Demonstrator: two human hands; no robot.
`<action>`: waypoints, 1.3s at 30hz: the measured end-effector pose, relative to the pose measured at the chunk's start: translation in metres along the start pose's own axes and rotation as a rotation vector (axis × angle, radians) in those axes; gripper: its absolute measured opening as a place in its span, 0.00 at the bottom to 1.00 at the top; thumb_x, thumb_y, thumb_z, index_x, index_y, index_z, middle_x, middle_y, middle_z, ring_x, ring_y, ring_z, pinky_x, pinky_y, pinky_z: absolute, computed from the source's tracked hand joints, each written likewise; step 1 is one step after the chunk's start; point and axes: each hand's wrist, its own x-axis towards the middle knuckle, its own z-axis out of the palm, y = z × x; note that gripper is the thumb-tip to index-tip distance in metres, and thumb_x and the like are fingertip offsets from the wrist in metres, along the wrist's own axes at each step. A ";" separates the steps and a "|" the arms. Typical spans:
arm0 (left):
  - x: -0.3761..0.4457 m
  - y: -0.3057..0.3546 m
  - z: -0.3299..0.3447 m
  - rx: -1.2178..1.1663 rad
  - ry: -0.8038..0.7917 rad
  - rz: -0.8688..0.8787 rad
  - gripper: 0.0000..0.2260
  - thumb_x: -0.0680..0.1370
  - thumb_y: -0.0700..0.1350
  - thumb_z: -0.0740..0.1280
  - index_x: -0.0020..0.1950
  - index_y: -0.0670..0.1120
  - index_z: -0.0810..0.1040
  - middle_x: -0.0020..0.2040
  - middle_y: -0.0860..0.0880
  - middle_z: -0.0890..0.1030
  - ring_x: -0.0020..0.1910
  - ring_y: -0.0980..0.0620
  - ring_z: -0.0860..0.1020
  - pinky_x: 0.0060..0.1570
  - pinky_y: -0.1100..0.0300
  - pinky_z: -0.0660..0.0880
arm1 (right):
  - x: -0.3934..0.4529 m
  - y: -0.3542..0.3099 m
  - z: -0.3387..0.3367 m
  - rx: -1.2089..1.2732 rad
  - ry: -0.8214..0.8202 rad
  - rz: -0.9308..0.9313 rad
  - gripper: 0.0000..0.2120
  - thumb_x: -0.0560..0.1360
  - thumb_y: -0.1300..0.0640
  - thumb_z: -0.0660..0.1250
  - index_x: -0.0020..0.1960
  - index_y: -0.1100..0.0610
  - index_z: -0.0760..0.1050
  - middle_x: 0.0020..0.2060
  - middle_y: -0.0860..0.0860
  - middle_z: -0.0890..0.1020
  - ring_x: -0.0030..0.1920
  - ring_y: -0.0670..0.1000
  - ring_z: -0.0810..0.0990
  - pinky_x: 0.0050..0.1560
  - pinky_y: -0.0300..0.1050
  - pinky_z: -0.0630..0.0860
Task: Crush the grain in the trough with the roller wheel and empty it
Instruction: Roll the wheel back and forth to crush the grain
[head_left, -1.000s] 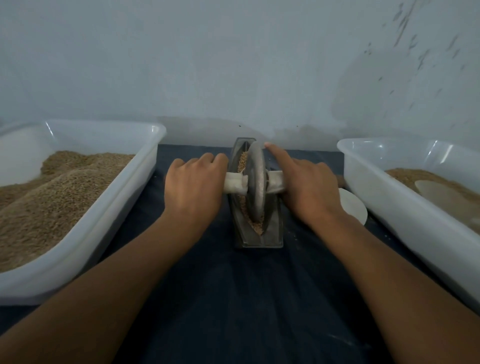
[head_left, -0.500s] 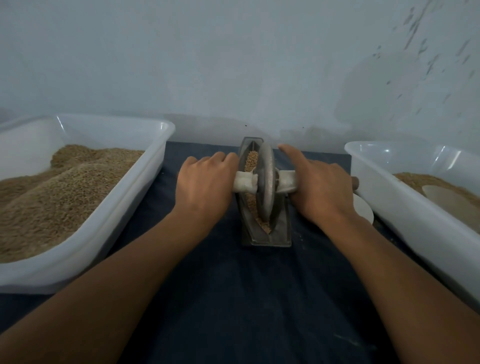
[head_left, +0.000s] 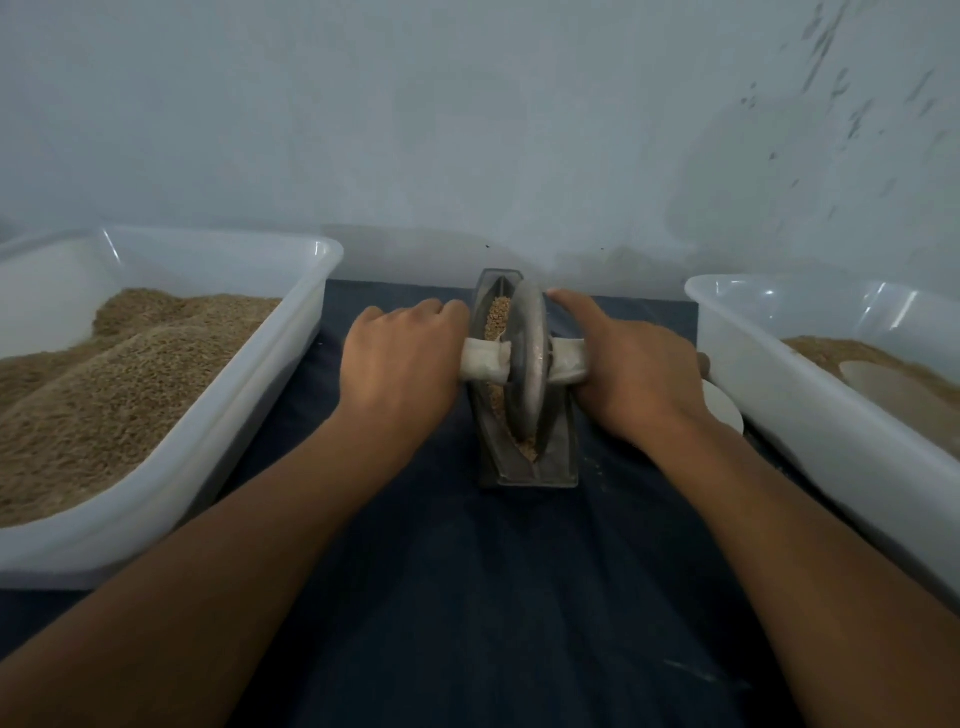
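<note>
Grain (head_left: 497, 318) lies in the narrow metal trough (head_left: 530, 467), which stands lengthwise on the dark cloth of the desk (head_left: 467, 597), between a white tub (head_left: 291, 332) heaped with grain on its left and a second white tub (head_left: 769, 395) with a shallower layer on its right. The roller wheel (head_left: 529, 364) stands upright in the trough's groove.

Over the last second the wheel has travelled away from the person: it sat toward the near half of the trough, and now its rim reaches almost to the far end. Less grain shows ahead of it than before, and a small strip shows at the near end behind it. Both hands have gone forward with it. The left hand (head_left: 402, 358) is curled round the pale wrapped axle (head_left: 485, 362) on the trough's left side; the right hand (head_left: 631, 371) grips the axle stub on the right side, with its forefinger laid forward beside the wheel.

I judge this to be one forward pass of the crushing step, near its far limit, so a pull back toward the near end looks due next. The kernels ahead of the wheel look mostly whole, so more passes seem needed before emptying. A white disc-like thing (head_left: 724, 415) lies just right of the trough; what it is I cannot tell.
</note>
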 end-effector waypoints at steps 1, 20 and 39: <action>0.000 0.001 0.001 0.009 -0.001 0.001 0.14 0.71 0.42 0.70 0.41 0.50 0.64 0.35 0.53 0.67 0.30 0.52 0.64 0.38 0.55 0.61 | 0.001 0.001 0.001 0.008 -0.015 -0.001 0.36 0.72 0.50 0.69 0.75 0.39 0.57 0.27 0.41 0.63 0.30 0.51 0.69 0.27 0.40 0.52; 0.041 -0.002 0.033 0.098 -0.187 -0.020 0.08 0.76 0.44 0.67 0.46 0.50 0.68 0.44 0.48 0.79 0.40 0.44 0.78 0.41 0.51 0.75 | 0.049 0.015 0.035 -0.016 -0.164 0.009 0.36 0.71 0.50 0.71 0.75 0.45 0.59 0.53 0.55 0.81 0.50 0.61 0.80 0.38 0.49 0.65; 0.090 -0.011 0.068 0.138 -0.105 0.002 0.06 0.74 0.40 0.67 0.51 0.47 0.75 0.44 0.43 0.79 0.42 0.40 0.79 0.39 0.53 0.66 | 0.124 0.025 0.036 0.087 -0.683 -0.071 0.25 0.65 0.51 0.79 0.61 0.51 0.78 0.52 0.52 0.82 0.51 0.55 0.80 0.56 0.57 0.79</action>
